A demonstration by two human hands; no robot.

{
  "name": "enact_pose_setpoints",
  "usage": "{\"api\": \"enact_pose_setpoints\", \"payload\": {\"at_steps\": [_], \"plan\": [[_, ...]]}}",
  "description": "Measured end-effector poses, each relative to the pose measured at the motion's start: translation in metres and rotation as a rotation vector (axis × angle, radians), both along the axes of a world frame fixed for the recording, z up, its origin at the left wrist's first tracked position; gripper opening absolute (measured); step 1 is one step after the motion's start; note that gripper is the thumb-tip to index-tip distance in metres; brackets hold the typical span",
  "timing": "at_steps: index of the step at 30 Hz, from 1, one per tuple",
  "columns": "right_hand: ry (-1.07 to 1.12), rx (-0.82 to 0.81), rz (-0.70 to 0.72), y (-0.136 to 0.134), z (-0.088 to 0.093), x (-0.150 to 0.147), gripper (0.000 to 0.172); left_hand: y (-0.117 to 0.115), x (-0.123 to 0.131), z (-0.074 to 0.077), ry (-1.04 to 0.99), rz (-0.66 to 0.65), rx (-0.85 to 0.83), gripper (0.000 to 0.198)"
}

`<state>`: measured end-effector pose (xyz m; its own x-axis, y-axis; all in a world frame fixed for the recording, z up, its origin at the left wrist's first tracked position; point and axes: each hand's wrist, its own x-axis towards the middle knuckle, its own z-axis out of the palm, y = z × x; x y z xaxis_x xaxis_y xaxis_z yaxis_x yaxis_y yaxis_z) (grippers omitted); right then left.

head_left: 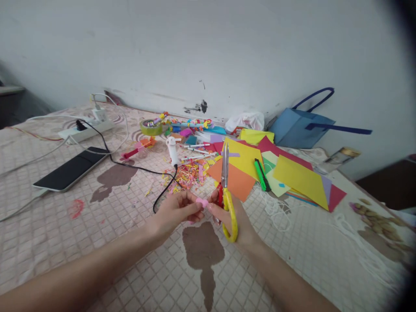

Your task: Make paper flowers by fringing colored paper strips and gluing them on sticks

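Note:
Between my two hands is a small pink paper piece [202, 202], pinched from both sides above the table. My left hand [182, 208] is closed on its left end with thumb and fingers. With thumb and forefinger, my right hand [232, 214] grips its right end. The same right hand also carries scissors [225, 173] with yellow and red handles, blades pointing away from me. Just beyond the fingers lies a heap of coloured paper scraps [188, 173], next to a white glue gun [172, 151] with a black cord.
Coloured paper sheets [295, 177], a green cutter knife [261, 174] and white string [274, 210] lie at right. A blue bag [302, 128] stands by the wall. At left are a tablet [71, 169], a power strip [86, 130] and cables. Green tape [151, 127] sits behind.

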<state>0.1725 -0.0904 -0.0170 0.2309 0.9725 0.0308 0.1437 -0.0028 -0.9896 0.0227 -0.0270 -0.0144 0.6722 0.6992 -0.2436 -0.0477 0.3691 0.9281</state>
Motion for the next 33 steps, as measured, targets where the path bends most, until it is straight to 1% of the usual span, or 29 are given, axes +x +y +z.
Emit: {"api": "enact_pose_setpoints", "payload": {"at_steps": [3, 6, 8, 11, 14, 17, 20, 23, 26, 30, 33], "plan": [[-0.011, -0.040, 0.021, 0.002, 0.000, 0.001, 0.019, 0.001, 0.000, 0.001, 0.055, -0.054, 0.071, 0.027], [-0.035, -0.089, 0.012, 0.002, -0.001, 0.001, 0.020, 0.004, -0.002, 0.002, 0.069, -0.090, 0.162, 0.028], [-0.021, -0.097, 0.020, 0.002, -0.001, 0.001, 0.021, 0.006, -0.004, 0.003, 0.067, -0.087, 0.164, 0.028], [0.002, -0.086, 0.083, -0.001, 0.000, 0.003, 0.025, 0.009, -0.006, 0.004, 0.028, -0.054, 0.081, 0.026], [-0.080, -0.134, 0.121, -0.003, 0.002, 0.005, 0.036, 0.013, -0.008, 0.006, -0.068, 0.044, 0.010, 0.023], [-0.223, -0.169, 0.154, -0.006, 0.004, 0.002, 0.040, 0.017, -0.010, 0.009, -0.144, 0.171, 0.006, 0.021], [-0.317, -0.173, 0.201, -0.009, 0.008, -0.003, 0.037, 0.019, -0.011, 0.013, -0.201, 0.244, 0.040, 0.020], [-0.364, -0.201, 0.223, -0.011, 0.012, -0.006, 0.036, 0.021, -0.012, 0.016, -0.238, 0.272, 0.057, 0.020], [-0.370, -0.205, 0.230, -0.011, 0.011, -0.006, 0.034, 0.022, -0.013, 0.018, -0.253, 0.289, 0.050, 0.020], [-0.354, -0.197, 0.222, -0.011, 0.006, -0.001, 0.031, 0.023, -0.013, 0.019, -0.263, 0.288, 0.039, 0.019], [-0.287, -0.201, 0.228, -0.011, 0.007, 0.002, 0.035, 0.025, -0.014, 0.018, -0.269, 0.272, 0.031, 0.020]]}}
